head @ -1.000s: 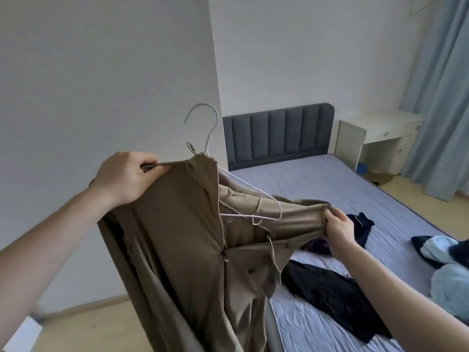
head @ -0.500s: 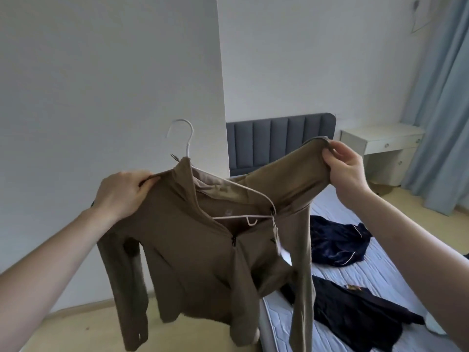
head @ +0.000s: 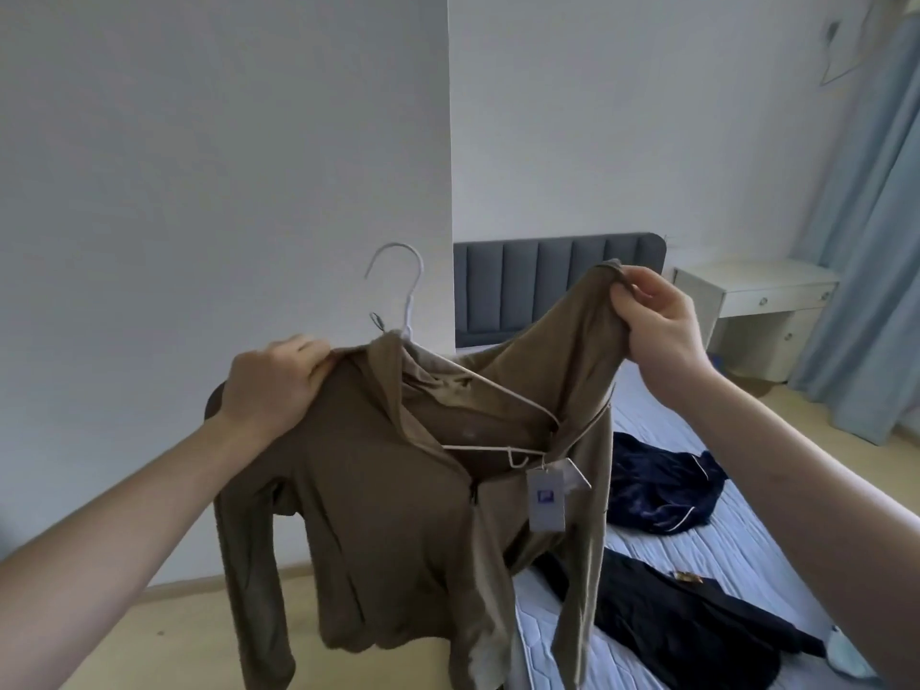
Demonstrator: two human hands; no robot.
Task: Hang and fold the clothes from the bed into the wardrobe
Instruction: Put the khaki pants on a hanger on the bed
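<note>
Jacket (head: 378, 495), brown and zipped partway, hangs in the air in front of the person, half on a white hanger (head: 498, 415). Its left shoulder sits over one hanger arm, and the left hand (head: 271, 385) has its grip curled round that shoulder, fabric and probably the hanger end together. The right hand (head: 657, 331) pinches the other shoulder between thumb and fingers and holds it up high, clear of the bare hanger arm, which slopes down inside the open front. A paper tag (head: 546, 498) dangles near the zip. Both sleeves hang loose.

The step in hand, as I read it, is seating that second shoulder. To do it well, the right hand should bring the fabric down and outward so the free hanger arm slides into the shoulder seam, not into the sleeve opening or the neck. The left grip should stay firm, since the hanger could tip and shed the side already on. Once both shoulders sit, a tug at the collar would centre it under the hook.

Behind, on the bed (head: 776, 555), a navy garment (head: 662, 485) and a black one (head: 692, 620) lie apart, still waiting. The wardrobe is not in view.
</note>
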